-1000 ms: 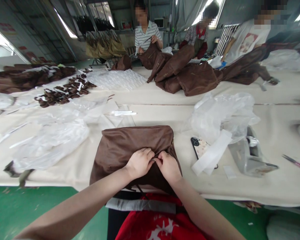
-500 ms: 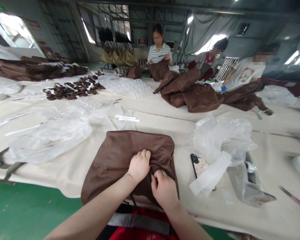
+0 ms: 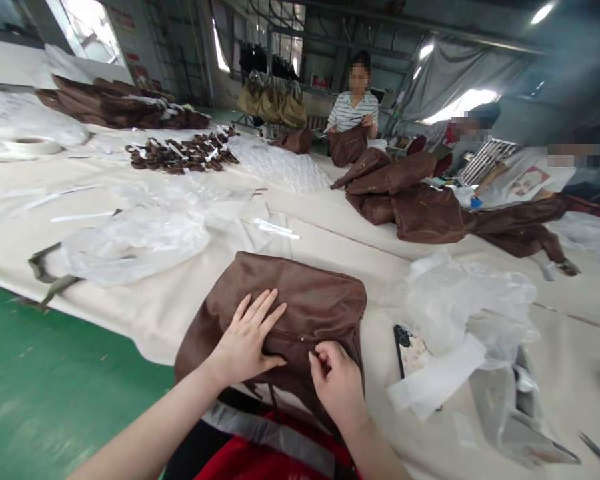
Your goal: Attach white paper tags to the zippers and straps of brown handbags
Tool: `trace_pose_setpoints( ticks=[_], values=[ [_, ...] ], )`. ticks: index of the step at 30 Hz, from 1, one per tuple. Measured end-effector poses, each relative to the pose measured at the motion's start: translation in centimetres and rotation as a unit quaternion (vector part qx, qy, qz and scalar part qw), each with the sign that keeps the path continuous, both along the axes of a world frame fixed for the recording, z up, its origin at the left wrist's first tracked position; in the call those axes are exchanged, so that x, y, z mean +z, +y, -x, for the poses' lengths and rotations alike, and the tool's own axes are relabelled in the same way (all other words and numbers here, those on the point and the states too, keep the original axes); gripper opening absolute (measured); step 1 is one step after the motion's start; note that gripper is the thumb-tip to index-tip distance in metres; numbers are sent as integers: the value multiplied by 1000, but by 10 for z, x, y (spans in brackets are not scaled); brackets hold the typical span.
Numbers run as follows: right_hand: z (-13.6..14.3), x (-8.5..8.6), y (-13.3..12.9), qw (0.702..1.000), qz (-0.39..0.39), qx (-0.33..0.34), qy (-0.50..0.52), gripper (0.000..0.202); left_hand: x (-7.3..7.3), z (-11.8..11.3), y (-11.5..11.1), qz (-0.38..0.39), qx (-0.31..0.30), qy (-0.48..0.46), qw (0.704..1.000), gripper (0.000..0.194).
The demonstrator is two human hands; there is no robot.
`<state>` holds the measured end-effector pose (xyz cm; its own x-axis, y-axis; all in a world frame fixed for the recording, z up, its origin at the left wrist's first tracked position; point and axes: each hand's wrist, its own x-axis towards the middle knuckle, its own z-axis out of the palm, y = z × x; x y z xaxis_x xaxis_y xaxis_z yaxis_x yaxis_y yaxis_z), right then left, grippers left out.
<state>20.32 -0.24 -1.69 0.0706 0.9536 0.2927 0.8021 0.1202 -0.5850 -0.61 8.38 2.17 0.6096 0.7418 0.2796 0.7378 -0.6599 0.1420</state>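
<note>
Cream-coloured covering spreads over the desk (image 3: 145,320) in the head view; towards eleven o'clock a wall sign (image 3: 123,19) bears reddish marks too blurred to read. At six o'clock lies a brown bag (image 3: 313,297). The left hand (image 3: 245,340) rests on it, grip released, fingers spread; the right hand (image 3: 337,377) curls at the bag's four o'clock, and whether it pinches anything I cannot tell. From the bag, a phone (image 3: 416,352) sits at three o'clock, piled brown bags (image 3: 427,210) at two.

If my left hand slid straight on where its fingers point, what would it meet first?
Your left hand would first cross more of the brown bag; beyond, perhaps the white strips, though depth is unclear.
</note>
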Motion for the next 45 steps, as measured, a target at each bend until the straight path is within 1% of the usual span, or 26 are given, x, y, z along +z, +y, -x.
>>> trace_pose_setpoints(
  ticks=[3, 6, 7, 10, 13, 18, 21, 24, 26, 28, 30, 31, 32, 33, 34, 35, 36, 37, 38, 39, 40, 42, 43, 45],
  values=[
    [10, 5, 9, 999, -11, 21, -43, 10, -9, 6, 0, 12, 0, -9, 1000, 96],
    [19, 7, 17, 991, -9, 32, -128, 5, -12, 4, -1, 14, 2, -30, 999, 95],
    [21, 7, 18, 985, -11, 37, -166, 3, -13, 4, -1, 14, 1, -37, 999, 94],
    [23, 6, 21, 955, -12, 51, -291, 9, -14, 5, -1, 12, -8, -57, 998, 91],
    [20, 6, 24, 929, -6, 69, -364, 12, -16, 7, 0, 13, -16, -74, 997, 89],
    [9, 17, 35, 892, 1, 160, -423, 14, -17, 11, 2, 31, -21, -77, 996, 92],
    [3, 26, 40, 870, 3, 216, -442, 15, -17, 13, 3, 42, -23, -74, 996, 95],
    [-4, 33, 44, 852, 4, 260, -455, 15, -20, 12, 3, 51, -27, -81, 995, 93],
    [-9, 36, 45, 843, 3, 279, -461, 16, -20, 10, 3, 59, -30, -96, 993, 93],
    [-13, 40, 45, 835, 6, 288, -469, 16, -17, 12, 3, 71, -44, -118, 990, 91],
    [-15, 44, 41, 836, 18, 287, -468, 16, -10, 23, 5, 85, -63, -163, 981, 76],
    [-16, 46, 38, 841, 25, 284, -460, 16, -6, 33, 7, 86, -53, -199, 975, 65],
    [-16, 47, 34, 852, 27, 275, -444, 16, -2, 45, 9, 77, -17, -241, 967, 53],
    [-16, 48, 28, 870, 24, 261, -418, 14, 0, 60, 10, 57, 48, -283, 956, 44],
    [-15, 48, 22, 889, 16, 243, -387, 12, 1, 76, 12, 36, 136, -316, 938, 39],
    [-13, 47, 15, 907, 7, 225, -356, 13, 1, 92, 12, 19, 229, -334, 914, 38],
    [-12, 44, 8, 921, 0, 207, -329, 22, -2, 107, 11, 26, 303, -335, 892, 39],
    [-9, 40, 0, 930, -3, 193, -311, 36, -7, 119, 8, 56, 348, -328, 877, 40],
    [-7, 34, -7, 934, 0, 186, -304, 50, -12, 129, 3, 95, 364, -318, 870, 41],
    [-5, 28, -13, 934, 7, 185, -306, 62, -18, 134, -3, 129, 364, -309, 869, 42],
    [-3, 20, -18, 932, 15, 184, -312, 70, -24, 136, -10, 154, 357, -303, 870, 42],
    [0, 7, -25, 929, 24, 179, -323, 75, -29, 132, -25, 171, 339, -287, 880, 40],
    [0, 1, -27, 929, 23, 176, -325, 74, -29, 126, -31, 170, 335, -273, 886, 39],
    [-4, -5, -24, 930, 16, 173, -324, 66, -22, 113, -37, 178, 319, -247, 898, 35]
  ],
)
